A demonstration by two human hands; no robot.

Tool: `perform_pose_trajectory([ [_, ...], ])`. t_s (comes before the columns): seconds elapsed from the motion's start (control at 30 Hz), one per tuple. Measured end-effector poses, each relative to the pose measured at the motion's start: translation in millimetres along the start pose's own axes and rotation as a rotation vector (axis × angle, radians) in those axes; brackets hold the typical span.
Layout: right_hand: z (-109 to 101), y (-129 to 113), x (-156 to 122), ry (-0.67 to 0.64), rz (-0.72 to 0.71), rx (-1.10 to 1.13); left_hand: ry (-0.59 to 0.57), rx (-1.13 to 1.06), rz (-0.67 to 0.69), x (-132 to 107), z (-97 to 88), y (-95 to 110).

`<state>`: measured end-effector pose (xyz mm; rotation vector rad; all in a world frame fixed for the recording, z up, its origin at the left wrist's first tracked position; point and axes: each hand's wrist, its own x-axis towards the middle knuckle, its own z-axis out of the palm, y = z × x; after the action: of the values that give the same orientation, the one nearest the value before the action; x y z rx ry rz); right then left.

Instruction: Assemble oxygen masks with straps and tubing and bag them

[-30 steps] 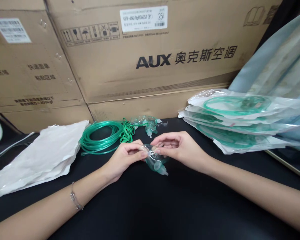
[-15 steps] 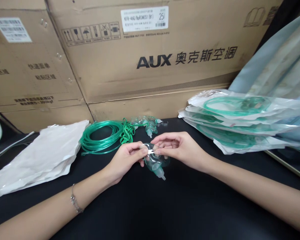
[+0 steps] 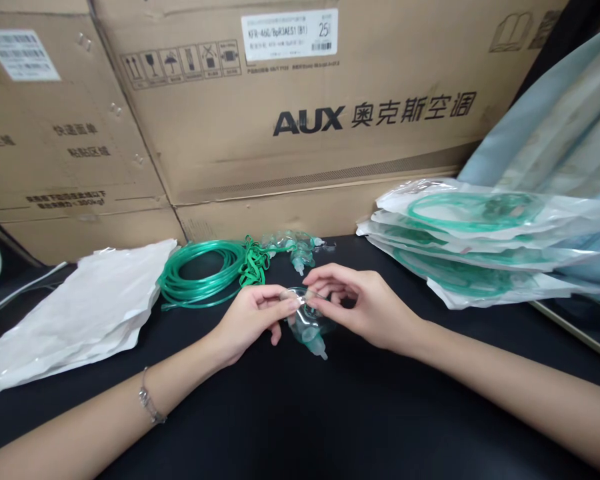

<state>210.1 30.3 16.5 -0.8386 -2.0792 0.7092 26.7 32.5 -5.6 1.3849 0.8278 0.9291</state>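
Note:
A clear, green-tinted oxygen mask (image 3: 310, 327) is held between my two hands over the black table, its pale connector (image 3: 319, 348) angled down toward me. My left hand (image 3: 260, 312) pinches the mask's upper left edge between thumb and fingers. On the other side, my right hand (image 3: 353, 300) has thumb and index finger closed at the mask's upper edge, by the small metal nose strip. Fingertips of both hands cover most of that strip. Behind the hands lie more clear masks (image 3: 295, 248) beside a bundle of green elastic straps (image 3: 254, 261).
A coil of green tubing (image 3: 200, 273) lies left of the straps. White pouches (image 3: 80, 307) are piled at the left. Stacked packaged mask sets (image 3: 480, 240) stand at the right. Large cardboard boxes (image 3: 305, 153) close off the back, and a light blue cloth (image 3: 545, 127) hangs at the right.
My right hand has rolled slightly, its fingers curling more over the mask's edge. The metal strip is now more covered by fingertips. The mask stays in nearly the same place.

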Motion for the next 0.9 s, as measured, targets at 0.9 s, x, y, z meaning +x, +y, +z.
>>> perform_pose_trajectory([
  [0.9, 6.2, -7.0, 2.5, 0.089, 0.312, 0.274, 0.166, 0.086, 0.004, -1.7, 12.3, 3.6],
])
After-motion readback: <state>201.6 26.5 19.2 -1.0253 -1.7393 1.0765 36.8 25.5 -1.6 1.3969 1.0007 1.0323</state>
